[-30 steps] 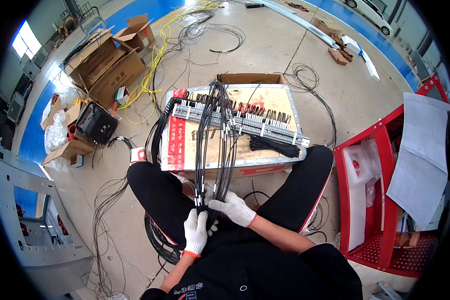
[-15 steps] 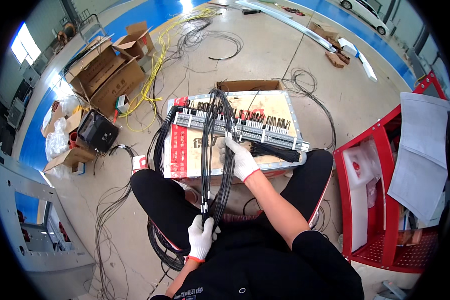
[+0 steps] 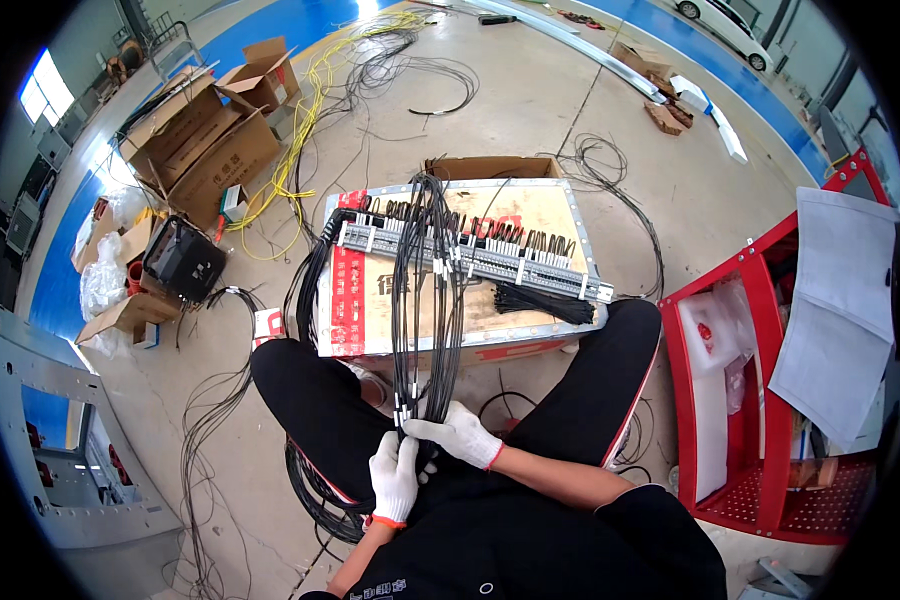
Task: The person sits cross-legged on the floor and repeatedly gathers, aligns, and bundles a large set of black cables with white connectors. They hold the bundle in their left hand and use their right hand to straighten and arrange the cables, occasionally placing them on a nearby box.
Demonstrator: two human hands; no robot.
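A bundle of thin black cables (image 3: 427,320) hangs from a grey terminal strip (image 3: 480,262) toward my lap, with small white labels near its lower end. My left hand (image 3: 394,478), in a white glove, is closed round the lower end of the bundle. Against the bundle just above it, my gloved right hand (image 3: 457,436) has its fingers closed on the cables. The strip lies across a wooden crate (image 3: 370,325) with a metal-edged top. Short black wire loops with white tags stand along the strip's far side. Bunched black cable ties (image 3: 543,304) lie below its right part.
A red metal rack (image 3: 760,400) with papers over it stands at the right. Cardboard boxes (image 3: 210,150) and a black case (image 3: 184,260) are at the left. Loose black cables (image 3: 205,430) and a yellow cable (image 3: 305,130) lie on the floor. A grey metal panel (image 3: 70,470) is at lower left.
My right hand has moved down the cable bundle from beside the terminal strip to just above my left hand. My left hand keeps its hold. The view has shifted slightly.
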